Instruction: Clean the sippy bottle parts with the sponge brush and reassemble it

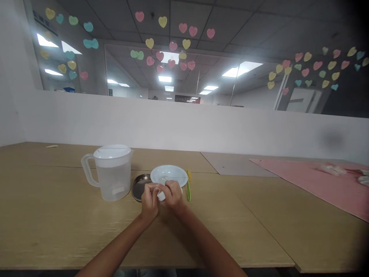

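My left hand (150,203) and my right hand (174,197) meet above the table, with fingers curled in around a small white object (161,196). Only part of it shows between the fingers, so its kind is unclear. Right behind the hands is a white dish (168,169), partly covered by my right hand. A round, dark metal pan (139,187) lies beside my left hand. To the right of the dish rests a brush-like tool with a green handle (188,190) and a yellowish head.
A translucent lidded pitcher (113,181) holding clear liquid stands to the left. On the right, a pink mat (323,181) and a grey sheet (233,164) cover part of the wooden table (72,227). A white wall (173,119) with windows runs behind.
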